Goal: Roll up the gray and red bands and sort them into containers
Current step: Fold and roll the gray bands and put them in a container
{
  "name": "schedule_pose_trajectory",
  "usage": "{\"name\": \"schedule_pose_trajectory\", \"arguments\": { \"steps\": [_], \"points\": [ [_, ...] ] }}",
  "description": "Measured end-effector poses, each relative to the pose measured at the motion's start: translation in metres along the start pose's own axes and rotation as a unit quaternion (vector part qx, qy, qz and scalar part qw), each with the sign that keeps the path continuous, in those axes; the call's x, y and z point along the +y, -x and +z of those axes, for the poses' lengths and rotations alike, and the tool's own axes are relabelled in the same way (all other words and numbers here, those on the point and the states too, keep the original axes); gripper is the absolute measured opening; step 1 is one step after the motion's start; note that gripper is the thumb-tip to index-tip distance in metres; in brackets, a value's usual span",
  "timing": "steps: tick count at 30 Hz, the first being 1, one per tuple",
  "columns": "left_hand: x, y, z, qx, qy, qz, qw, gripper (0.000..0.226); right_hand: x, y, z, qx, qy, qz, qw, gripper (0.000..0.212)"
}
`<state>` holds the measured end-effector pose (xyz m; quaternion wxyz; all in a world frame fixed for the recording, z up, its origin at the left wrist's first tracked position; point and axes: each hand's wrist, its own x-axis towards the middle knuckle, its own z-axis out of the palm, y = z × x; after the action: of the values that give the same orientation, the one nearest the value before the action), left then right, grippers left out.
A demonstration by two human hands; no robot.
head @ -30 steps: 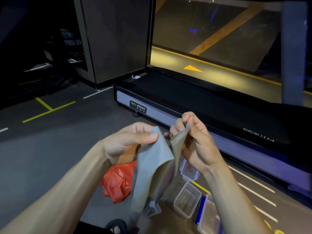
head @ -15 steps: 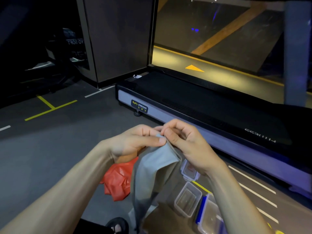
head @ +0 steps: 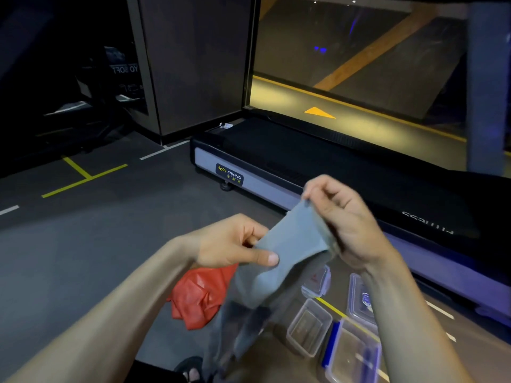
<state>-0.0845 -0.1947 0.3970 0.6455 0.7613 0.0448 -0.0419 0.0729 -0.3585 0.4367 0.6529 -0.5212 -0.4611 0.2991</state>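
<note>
I hold the gray band (head: 284, 252) up in front of me with both hands. My right hand (head: 345, 222) pinches its top end, raised to the right. My left hand (head: 232, 241) grips it lower down, thumb on top of the fabric. The rest of the band hangs down towards the floor, blurred. The red band (head: 199, 297) lies crumpled on the floor under my left wrist. Two open clear containers stand on the floor to the right: a small one (head: 309, 327) and a larger one with blue clips (head: 351, 355).
Two container lids (head: 318, 280) (head: 362, 299) lie on the floor beyond the containers. A black treadmill (head: 331, 172) runs across behind my hands. The gray floor (head: 83, 244) carries yellow and white lines. My sandalled foot (head: 190, 369) shows at the bottom edge.
My hands were together at the band's top end. The right hand has since lifted up and right with that end, and the left hand has slid lower along the band.
</note>
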Motion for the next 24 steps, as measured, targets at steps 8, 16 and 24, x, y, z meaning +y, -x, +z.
{"name": "schedule_pose_trajectory", "arguments": {
  "steps": [8, 16, 24],
  "points": [
    [-0.009, -0.008, 0.003, 0.040, 0.019, 0.024, 0.999, 0.058, -0.003, -0.002, -0.013, 0.092, -0.148, -0.014, 0.985, 0.013],
    [-0.002, -0.006, 0.007, 0.019, 0.005, 0.054, 0.998, 0.064, -0.003, 0.001, -0.015, 0.115, -0.151, -0.007, 0.982, 0.013],
    [-0.006, -0.010, 0.008, 0.051, -0.017, 0.066, 0.996, 0.027, -0.003, 0.003, -0.019, 0.122, -0.143, -0.006, 0.982, 0.014]
  ]
}}
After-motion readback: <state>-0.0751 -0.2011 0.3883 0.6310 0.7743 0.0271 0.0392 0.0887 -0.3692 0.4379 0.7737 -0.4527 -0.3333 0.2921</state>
